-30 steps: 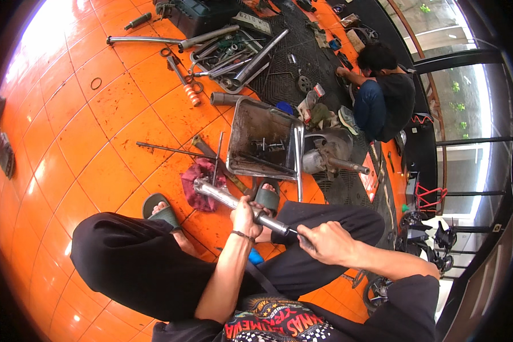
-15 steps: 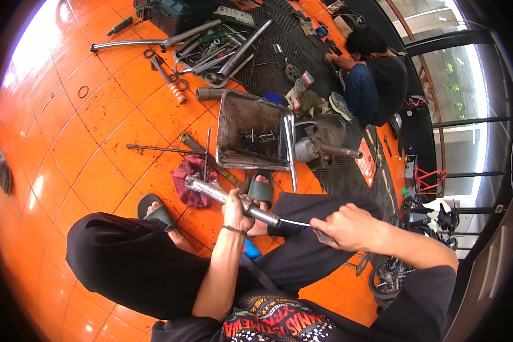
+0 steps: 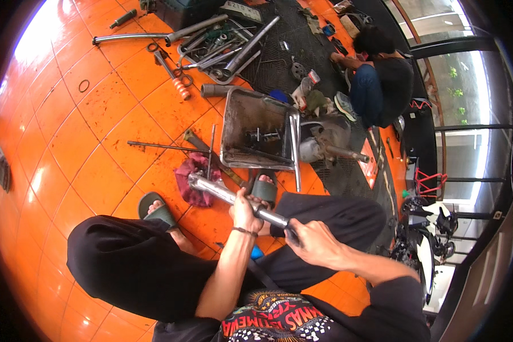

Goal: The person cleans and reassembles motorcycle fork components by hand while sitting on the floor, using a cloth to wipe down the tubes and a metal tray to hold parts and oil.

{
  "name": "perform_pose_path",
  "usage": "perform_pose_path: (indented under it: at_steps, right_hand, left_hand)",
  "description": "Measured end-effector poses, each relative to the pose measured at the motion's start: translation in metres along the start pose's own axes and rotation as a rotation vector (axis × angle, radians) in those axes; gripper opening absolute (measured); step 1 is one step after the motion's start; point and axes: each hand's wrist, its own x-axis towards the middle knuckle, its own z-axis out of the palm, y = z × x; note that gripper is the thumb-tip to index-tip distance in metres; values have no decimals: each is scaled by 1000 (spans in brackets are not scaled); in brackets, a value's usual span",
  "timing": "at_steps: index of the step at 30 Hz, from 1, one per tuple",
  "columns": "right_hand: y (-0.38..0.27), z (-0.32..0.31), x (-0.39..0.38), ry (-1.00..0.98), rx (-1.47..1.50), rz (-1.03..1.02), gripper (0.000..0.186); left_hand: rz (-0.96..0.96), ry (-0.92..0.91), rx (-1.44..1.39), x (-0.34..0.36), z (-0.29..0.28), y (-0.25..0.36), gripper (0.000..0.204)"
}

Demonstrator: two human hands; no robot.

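Note:
Across my lap slants a silver motorcycle fork leg [image 3: 211,187], its lower end toward the floor and its open tube end toward my right. My left hand [image 3: 244,213] is wrapped round its middle. At the tube's mouth, my right hand [image 3: 316,244] grips a dark-handled screwdriver [image 3: 294,233]; its thin shaft is now hidden, apparently inside the tube. A dark red rag [image 3: 191,181] lies on the floor under the far end of the fork leg. Beside the rag are a hammer [image 3: 225,169] and a T-shaped metal bar [image 3: 165,146].
A grimy rectangular bin [image 3: 229,128] with small metal parts stands ahead, a steel tube [image 3: 296,154] leaning on its right. Beyond lies a tray of tools and tubes [image 3: 216,54]. A spring [image 3: 179,88] rests left of it. Another person [image 3: 382,80] crouches at far right.
My right hand has moved left to the tube's mouth, and the screwdriver's bright shaft, visible before, has gone into the tube. My left hand keeps its hold on the fork leg.

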Motion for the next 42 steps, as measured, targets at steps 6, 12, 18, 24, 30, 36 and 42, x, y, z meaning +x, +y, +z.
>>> perform_pose_path:
  at_steps: [6, 12, 18, 24, 30, 36, 42]
  right_hand:
    - [9, -8, -11, 156, 398, 221, 22]
    - [25, -13, -10, -231, 1346, 806, 32]
    - [22, -3, -2, -233, 1528, 833, 32]
    - [22, 35, -19, -16, 1758, 708, 31]
    - [17, 46, -42, 47, 1836, 623, 32]
    - [18, 55, -65, 79, 1942, 632, 34]
    - [25, 47, -107, 143, 1955, 582, 35]
  left_hand:
    - [50, 23, 15, 0, 15, 2, 29]
    - [-1, 37, -8, -2, 18, -2, 26]
    - [-11, 46, 15, -13, 24, -3, 26]
    - [-6, -6, 26, -12, 17, -4, 27]
    - [49, -50, 11, 23, 3, 1, 31]
    - [34, -40, 41, 24, -2, -1, 32]
    - [14, -46, 30, 14, 10, 0, 31]
